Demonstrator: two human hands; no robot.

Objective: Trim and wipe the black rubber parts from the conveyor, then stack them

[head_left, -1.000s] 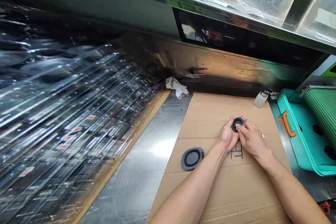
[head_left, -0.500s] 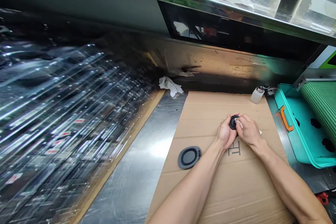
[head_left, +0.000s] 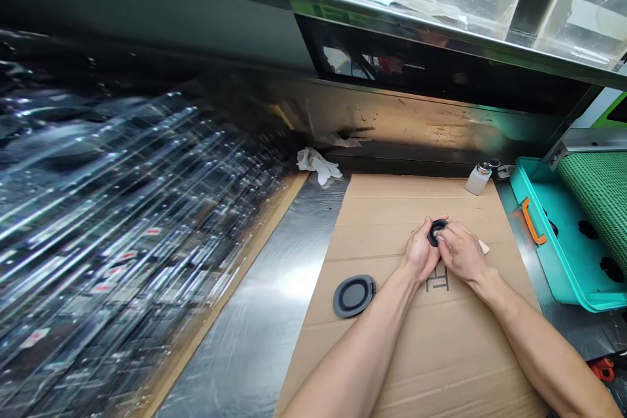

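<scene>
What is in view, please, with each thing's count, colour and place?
cardboard: 1, brown, on metal table
oval part: 1, dark grey, cardboard's left side
small round part: 1, black, above cardboard
pale piece: 1, cream, on cardboard
bottle: 1, whitish, cardboard's far right corner
crumpled bundle: 1, white, near cardboard's far left corner
bin: 1, turquoise, orange handle, right
loose pieces: at least 3, black, in bin
mesh belt: 1, green, over bin
glossy things: count unclear, dark, left, blurred
panel: 1, black, back
small item: 1, red, lower right
left hand: 1, cupping small round part
right hand: 1, touching it
</scene>
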